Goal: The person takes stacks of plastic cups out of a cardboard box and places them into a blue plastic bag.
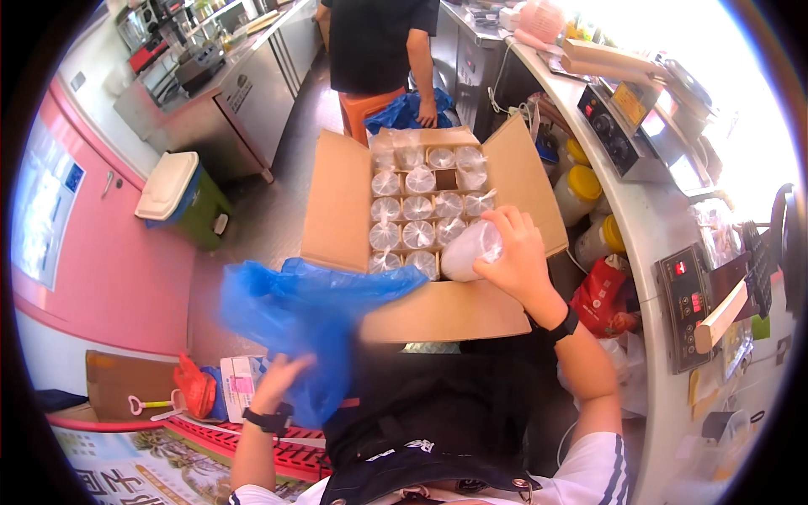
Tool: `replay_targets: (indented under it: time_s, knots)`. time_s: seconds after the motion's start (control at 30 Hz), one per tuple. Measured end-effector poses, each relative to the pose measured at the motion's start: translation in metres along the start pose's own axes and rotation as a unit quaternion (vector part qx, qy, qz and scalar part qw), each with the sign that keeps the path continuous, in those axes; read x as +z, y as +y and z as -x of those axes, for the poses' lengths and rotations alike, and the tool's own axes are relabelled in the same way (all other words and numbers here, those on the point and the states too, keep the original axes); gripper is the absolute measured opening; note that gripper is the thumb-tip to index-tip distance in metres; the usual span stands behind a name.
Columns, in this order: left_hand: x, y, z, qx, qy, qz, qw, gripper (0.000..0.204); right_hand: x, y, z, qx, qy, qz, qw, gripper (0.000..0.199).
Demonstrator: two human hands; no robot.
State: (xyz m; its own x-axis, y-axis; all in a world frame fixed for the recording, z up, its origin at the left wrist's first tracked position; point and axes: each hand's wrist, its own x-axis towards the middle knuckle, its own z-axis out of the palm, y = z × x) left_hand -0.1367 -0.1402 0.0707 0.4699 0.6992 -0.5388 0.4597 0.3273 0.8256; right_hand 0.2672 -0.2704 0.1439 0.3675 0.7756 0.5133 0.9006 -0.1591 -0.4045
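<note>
An open cardboard box (446,313) stands in front of me, its flaps folded out. Rows of bagged, clear round plastic containers (418,235) fill it in a divided grid; whether they are cups or jars I cannot tell. My right hand (515,263) is closed around one clear plastic container (461,256), tilted at the box's near right corner. A crumpled blue plastic bag (316,311) hangs from my left hand (284,383), which grips its edge. The bag is blurred by motion and lies partly over the box's near left flap.
A person in black (379,50) is beyond the box, by an orange stool (364,108). A green bin (189,202) with a pale lid stands at left near a pink door (105,244). On the right runs a counter (627,252) with control panels; yellow-lidded jars (581,189) sit underneath.
</note>
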Motion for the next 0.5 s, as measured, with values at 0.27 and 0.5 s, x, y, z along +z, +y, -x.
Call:
replay_targets:
  time_s: [0.27, 0.5]
  knots:
    - [0.054, -0.097, -0.041, 0.01, -0.048, -0.124, 0.991, 0.041, 0.011, 0.004, -0.005, 0.028, 0.019, -0.002, 0.999, 0.051]
    - [0.052, -0.098, -0.056, -0.083, -0.051, 0.08, 0.992, 0.029, 0.025, 0.013, -0.012, 0.05, 0.018, -0.015, 0.998, 0.051]
